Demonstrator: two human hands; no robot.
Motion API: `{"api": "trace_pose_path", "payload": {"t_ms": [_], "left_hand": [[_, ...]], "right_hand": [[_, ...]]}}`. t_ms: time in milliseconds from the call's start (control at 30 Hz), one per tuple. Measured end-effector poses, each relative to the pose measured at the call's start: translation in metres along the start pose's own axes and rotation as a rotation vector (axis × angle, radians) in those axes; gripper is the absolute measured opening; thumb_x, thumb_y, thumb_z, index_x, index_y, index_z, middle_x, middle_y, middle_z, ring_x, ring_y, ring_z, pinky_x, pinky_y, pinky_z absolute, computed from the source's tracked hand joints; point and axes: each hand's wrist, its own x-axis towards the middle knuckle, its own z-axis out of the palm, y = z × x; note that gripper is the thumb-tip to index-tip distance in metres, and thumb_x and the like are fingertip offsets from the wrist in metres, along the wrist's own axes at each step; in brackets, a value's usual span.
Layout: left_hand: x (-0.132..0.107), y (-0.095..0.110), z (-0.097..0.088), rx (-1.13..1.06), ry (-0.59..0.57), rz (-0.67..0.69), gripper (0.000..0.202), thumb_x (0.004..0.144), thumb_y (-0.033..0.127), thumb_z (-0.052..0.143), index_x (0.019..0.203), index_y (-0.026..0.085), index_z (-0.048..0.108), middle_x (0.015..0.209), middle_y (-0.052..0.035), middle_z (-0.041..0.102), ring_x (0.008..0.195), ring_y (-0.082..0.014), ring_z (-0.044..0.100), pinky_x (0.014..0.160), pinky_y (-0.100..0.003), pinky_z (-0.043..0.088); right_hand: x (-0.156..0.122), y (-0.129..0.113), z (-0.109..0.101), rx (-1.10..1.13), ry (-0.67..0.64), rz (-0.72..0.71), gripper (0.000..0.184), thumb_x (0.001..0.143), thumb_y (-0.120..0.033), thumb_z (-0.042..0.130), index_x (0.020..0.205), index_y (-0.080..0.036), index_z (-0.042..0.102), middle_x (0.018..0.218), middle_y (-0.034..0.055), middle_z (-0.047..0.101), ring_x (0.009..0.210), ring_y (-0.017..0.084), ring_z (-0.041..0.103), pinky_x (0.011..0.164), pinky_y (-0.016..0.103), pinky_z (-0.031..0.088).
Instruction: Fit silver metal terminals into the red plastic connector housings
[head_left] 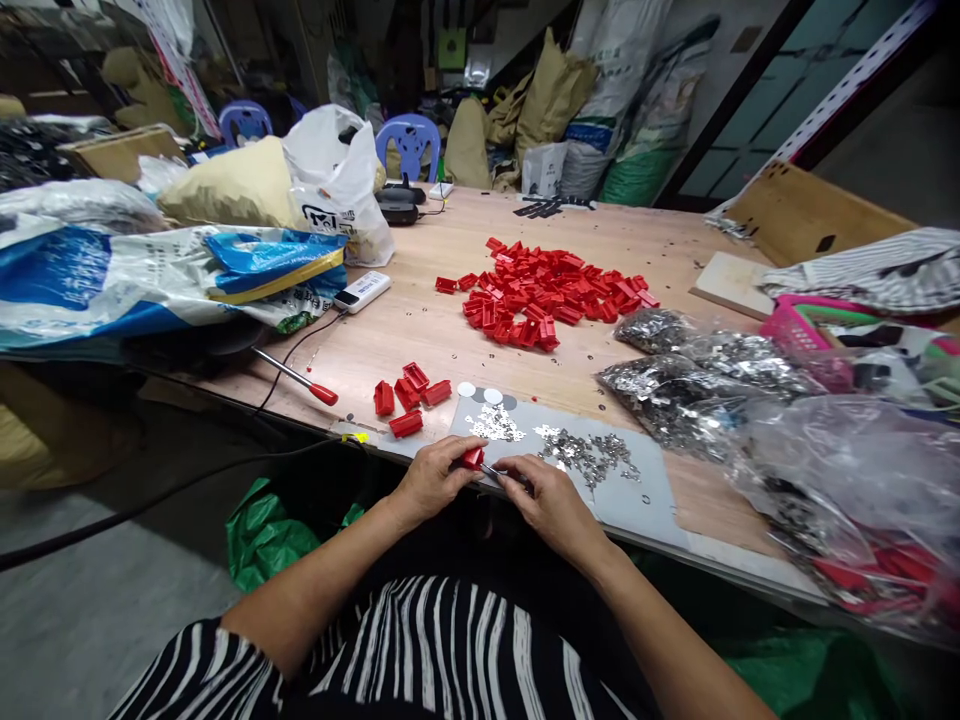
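My left hand (435, 478) pinches a small red plastic part (472, 458) at the table's front edge. My right hand (551, 505) sits close beside it, its fingers on a small metal piece (495, 474) that meets the red part. Just ahead lies a grey sheet (630, 495) strewn with small silver metal pieces (589, 455). Several loose red plastic parts (405, 395) lie to the left of the sheet. Farther out on the wooden table (405, 330) is a large heap of the same red parts (544, 295).
To the right are clear plastic bags of silver metal pieces (675, 378), and a bag holding red parts (885, 570) overhangs the table's edge. A red-handled screwdriver (304, 378) and white power bank (364, 291) lie left. Blue-and-white sacks (97, 280) crowd the left side.
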Motion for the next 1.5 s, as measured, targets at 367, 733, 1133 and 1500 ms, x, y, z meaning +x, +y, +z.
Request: {"api": "trace_pose_path", "payload": {"t_ms": [367,733,1133,1500], "left_hand": [[0.003,-0.005,-0.001,0.029,-0.034,0.039,0.043,0.079,0.021,0.068,0.121,0.024,0.06,0.104,-0.0053,0.069,0.098,-0.0192,0.064,0.087,-0.032,0.05],[0.003,-0.009,-0.001,0.019,-0.032,0.042,0.043,0.078,0.022,0.07,0.12,0.024,0.06,0.105,-0.005,0.07,0.098,-0.019,0.064,0.088,-0.032,0.05],[0.004,-0.005,-0.002,-0.014,-0.045,0.03,0.039,0.077,0.019,0.069,0.116,0.025,0.063,0.105,-0.0056,0.07,0.097,-0.0197,0.064,0.088,-0.033,0.049],[-0.003,0.0,-0.001,-0.105,0.086,-0.054,0.03,0.073,0.021,0.073,0.102,0.021,0.065,0.101,-0.0049,0.068,0.094,-0.0192,0.063,0.087,-0.032,0.048]], "right_hand": [[0.002,-0.001,0.0,-0.048,-0.043,-0.001,0.021,0.089,-0.022,0.048,0.101,-0.022,0.066,0.093,0.005,0.068,0.085,0.019,0.063,0.076,0.031,0.047],[0.003,-0.002,-0.002,-0.056,-0.077,0.02,0.021,0.089,-0.019,0.048,0.099,-0.024,0.066,0.092,0.0029,0.068,0.085,0.017,0.063,0.076,0.029,0.046],[0.008,-0.025,0.005,-0.169,-0.093,0.181,0.019,0.089,-0.015,0.046,0.095,-0.022,0.063,0.091,0.0056,0.067,0.086,0.019,0.063,0.076,0.03,0.044],[0.0,-0.015,0.0,0.074,-0.074,0.056,0.021,0.094,-0.024,0.039,0.104,-0.023,0.058,0.1,0.0053,0.062,0.093,0.018,0.059,0.081,0.031,0.044]]}}
